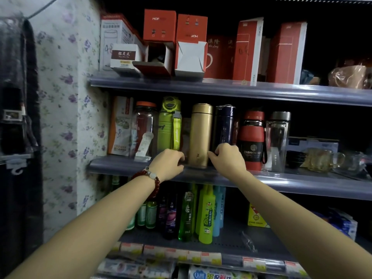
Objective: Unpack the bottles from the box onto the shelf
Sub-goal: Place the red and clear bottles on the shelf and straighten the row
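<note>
Both hands at the base of the gold flask [202, 135] on the middle shelf [281, 179]

The left hand [168, 162] curls at the flask's lower left and the right hand [227, 157] at its lower right; whether either grip truly pinches it I cannot tell (fingertips hidden). The brushed-metal cylinder looks slick and tall, so steady it low and settle it upright between the ribbed green bottle [169, 125] and the film-wrapped navy flask [224, 127]
</note>
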Motion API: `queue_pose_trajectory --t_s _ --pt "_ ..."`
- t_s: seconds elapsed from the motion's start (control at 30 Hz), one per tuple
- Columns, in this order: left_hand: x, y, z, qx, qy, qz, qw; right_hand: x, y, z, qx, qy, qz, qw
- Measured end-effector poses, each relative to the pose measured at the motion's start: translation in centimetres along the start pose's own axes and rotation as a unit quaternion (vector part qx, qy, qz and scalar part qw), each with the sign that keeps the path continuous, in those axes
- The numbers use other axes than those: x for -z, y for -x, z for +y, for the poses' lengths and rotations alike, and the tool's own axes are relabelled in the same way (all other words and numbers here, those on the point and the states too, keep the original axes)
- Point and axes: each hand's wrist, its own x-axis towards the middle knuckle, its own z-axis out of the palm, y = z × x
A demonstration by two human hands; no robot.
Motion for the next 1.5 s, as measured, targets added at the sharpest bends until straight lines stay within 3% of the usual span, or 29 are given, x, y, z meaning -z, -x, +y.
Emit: queue_pose_trajectory --t_s 0.33,0.53,0.67,0.9,1.1,1.27,1.43,1.5 --pt "3.8 1.5 -6.9 0.053 -0.018 0.039 0.998 -4.7 -0.7 -7.2 0.05 -0.065 -0.04 0.996" --pt "4.6 1.7 -11.8 0.122 -0.01 0.088 0.989 -7.4 -1.2 -9.1 -0.015 -0.116 -0.06 0.991" --pt "4.3 0.8 -13.7 0.19 0.07 0.127 0.971 -8.7 -2.4 -9.5 -0.051 -0.166 -0.048 0.984" --pt "3.5 -2.5 -15.3 0.217 0.302 0.039 0.928 -10.9 -4.2 -10.4 -0.103 -0.239 -0.022 0.965" --pt "2.0 -4.6 -16.6 0.209 0.402 -0.016 0.891 -12.6 -5.7 -10.2 -0.111 -0.247 -0.008 0.963" --pt "1.1 -5.0 -16.8 0.234 0.383 0.001 0.894 -12.5 -6.4 -9.5 -0.117 -0.267 -0.025 0.956" --pt "-0.3 -5.0 -14.5 0.278 0.258 0.075 0.922 -12.4 -7.0 -8.7 -0.153 -0.322 -0.038 0.934" --pt "0.0 -5.1 -14.4 0.274 0.291 0.056 0.915 -12.5 -6.9 -8.9 -0.15 -0.339 -0.046 0.928"
